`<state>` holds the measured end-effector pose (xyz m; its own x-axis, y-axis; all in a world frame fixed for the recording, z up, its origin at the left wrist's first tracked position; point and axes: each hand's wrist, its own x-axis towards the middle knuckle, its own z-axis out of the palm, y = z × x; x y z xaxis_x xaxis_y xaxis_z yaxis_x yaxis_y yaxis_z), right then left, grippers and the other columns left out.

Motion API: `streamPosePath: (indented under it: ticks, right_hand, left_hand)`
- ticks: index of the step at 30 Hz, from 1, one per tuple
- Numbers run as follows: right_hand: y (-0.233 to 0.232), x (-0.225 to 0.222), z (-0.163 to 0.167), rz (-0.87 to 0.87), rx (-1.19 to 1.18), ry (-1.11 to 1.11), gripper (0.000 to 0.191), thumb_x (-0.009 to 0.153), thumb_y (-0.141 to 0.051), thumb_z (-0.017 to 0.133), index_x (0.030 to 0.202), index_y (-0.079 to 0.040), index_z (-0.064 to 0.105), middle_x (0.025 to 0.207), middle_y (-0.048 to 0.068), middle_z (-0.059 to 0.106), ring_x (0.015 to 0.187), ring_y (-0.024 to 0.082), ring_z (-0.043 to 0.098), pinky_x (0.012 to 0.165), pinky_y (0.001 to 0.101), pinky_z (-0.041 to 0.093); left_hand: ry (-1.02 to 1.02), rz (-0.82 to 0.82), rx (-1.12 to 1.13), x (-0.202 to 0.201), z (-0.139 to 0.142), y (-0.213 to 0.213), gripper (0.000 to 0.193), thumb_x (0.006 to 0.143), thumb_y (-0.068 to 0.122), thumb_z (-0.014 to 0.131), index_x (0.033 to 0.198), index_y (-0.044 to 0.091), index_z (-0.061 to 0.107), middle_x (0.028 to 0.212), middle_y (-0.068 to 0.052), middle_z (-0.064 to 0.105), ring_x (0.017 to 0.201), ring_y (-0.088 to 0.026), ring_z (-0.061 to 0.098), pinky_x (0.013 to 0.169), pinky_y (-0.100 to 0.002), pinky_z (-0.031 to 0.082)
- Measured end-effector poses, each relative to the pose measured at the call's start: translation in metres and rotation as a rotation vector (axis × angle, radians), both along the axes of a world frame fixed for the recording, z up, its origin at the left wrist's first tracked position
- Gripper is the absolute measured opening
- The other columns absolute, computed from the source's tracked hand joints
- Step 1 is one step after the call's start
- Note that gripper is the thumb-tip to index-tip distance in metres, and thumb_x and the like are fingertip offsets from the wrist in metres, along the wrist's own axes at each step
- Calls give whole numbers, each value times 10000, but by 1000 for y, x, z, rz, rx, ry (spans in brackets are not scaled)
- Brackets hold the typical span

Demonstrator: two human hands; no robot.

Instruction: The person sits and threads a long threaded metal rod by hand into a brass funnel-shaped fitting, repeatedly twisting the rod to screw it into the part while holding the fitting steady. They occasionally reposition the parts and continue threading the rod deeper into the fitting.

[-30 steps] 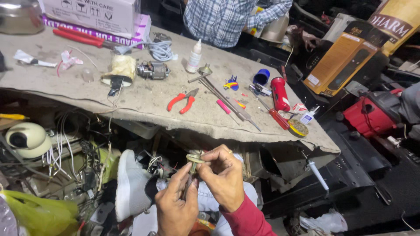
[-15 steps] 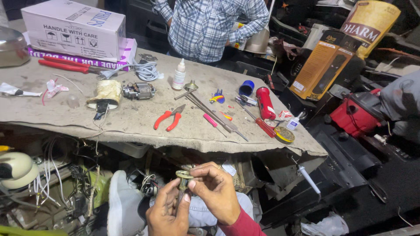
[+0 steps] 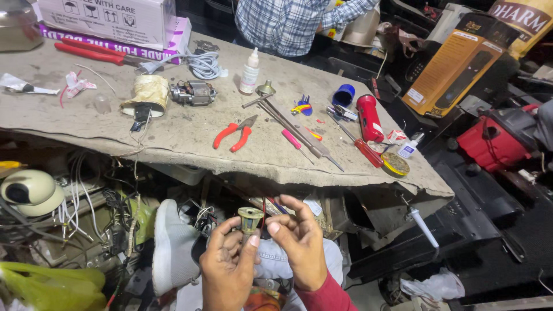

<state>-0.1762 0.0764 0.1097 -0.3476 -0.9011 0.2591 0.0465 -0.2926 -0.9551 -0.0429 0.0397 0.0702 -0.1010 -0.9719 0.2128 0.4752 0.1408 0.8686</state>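
We pinch a small brass part between both hands: left hand clamped under it, right hand fingertips closed on its side, thin wires trailing off it. It sits low, just below the table edge. A white shoe is at left. On the worn tabletop: red pliers, metal rods, red torch, small motor, glue bottle. Far side: a person in a checked shirt, cluttered workshop.

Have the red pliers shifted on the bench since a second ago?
No. The red pliers lie at the same spot between the small motor and the pink-handled tool; only the head camera moved.
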Motion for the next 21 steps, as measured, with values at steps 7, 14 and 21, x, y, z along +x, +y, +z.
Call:
streamPosePath:
  ticks: [7,14,21]
  right_hand:
    - [37,-2,-99,766,471,-546,557,994,-348,658,1366,35,499,1195,117,680,1032,171,701,922,298,531]
    - [42,3,-125,807,446,-442,558,1096,-265,664,1456,126,492,1244,103,672,1142,128,655,1018,248,488]
    - [46,18,-79,895,574,-529,560,956,-336,658,1366,21,526,1230,129,694,1124,218,712,931,365,597]
  left_hand:
    - [174,23,45,5,0,-6,521,875,0,680,1347,-18,462,985,-176,760,670,-116,656,467,-228,528]
    - [146,52,57,7,8,-2,563,868,-12,709,1376,-18,466,880,-219,709,596,-132,618,413,-254,511]
    - [225,54,40,14,9,-3,552,904,17,660,1392,6,403,1004,-147,708,664,-107,642,504,-260,634]
